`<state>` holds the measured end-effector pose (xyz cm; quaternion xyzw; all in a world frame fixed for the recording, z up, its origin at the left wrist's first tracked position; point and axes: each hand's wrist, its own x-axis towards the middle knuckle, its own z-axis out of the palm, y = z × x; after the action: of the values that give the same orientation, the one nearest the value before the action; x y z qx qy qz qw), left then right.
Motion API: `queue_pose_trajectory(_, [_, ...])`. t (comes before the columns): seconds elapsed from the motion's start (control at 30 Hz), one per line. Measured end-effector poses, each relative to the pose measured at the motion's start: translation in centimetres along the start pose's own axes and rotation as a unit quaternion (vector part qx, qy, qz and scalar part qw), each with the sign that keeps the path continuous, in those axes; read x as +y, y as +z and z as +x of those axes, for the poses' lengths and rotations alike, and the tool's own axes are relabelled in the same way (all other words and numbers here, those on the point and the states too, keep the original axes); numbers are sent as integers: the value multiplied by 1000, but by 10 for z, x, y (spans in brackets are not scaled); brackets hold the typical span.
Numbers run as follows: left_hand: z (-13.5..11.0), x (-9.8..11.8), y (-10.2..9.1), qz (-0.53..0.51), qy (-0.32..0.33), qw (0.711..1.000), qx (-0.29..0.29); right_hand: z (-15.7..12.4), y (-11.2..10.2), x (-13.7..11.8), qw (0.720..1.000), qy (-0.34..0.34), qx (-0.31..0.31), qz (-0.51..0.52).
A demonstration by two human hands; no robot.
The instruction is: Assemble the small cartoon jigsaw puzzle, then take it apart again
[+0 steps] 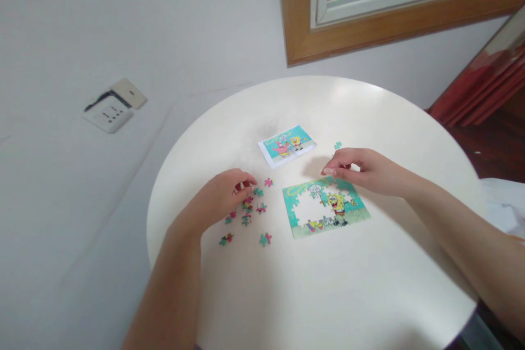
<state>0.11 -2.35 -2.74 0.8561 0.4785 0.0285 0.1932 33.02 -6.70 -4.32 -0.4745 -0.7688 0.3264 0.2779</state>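
Observation:
A partly assembled jigsaw puzzle point(356, 214) with cartoon figures lies on the round white table point(328, 284), with a gap left of its middle. Over its upper edge is my right hand point(361, 169), thumb and forefinger pinched together; anything between the tips is too small to make out. My left hand point(225, 194) hovers at the loose puzzle pieces, its bent fingers apart from the thumb. Close by its thumb tip lies a teal piece point(258, 192). Several other pieces are scattered below, among them a teal and pink piece point(265, 239). A pink piece point(268, 182) lies right of the left fingertips.
Behind the puzzle rests a picture card point(287, 145) with the same cartoon scene. A teal piece point(338, 145) lies beyond my right hand. The wall with a socket point(109, 113) borders the table at left, and a wood-framed window point(394, 33) is behind. A red curtain point(484, 82) hangs at right.

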Motion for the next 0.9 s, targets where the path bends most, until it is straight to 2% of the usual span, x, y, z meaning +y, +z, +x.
queue_pose_trajectory(0.2, [-1, -5, -3, -11, -1, 1000, 0, 0, 0, 0, 1000, -1, -4, 2])
queue_pose_trajectory(0.4, [0, -6, 0, -19, 5, 1000, -23, 0, 0, -1, 1000, 2, -6, 1])
queue_pose_trajectory(0.67, [5, -4, 5, -26, 16, 999, -15, 0, 0, 2, 1000, 4, -12, -4])
queue_pose_trajectory(0.77, [0, -12, -4, -22, 15, 1000, 11, -1, 0, 1, 1000, 1, -10, -5])
queue_pose_trajectory(0.9, [-12, -30, -19, 5, -9, 996, 84, -1, 1, 2, 1000, 3, -7, 0])
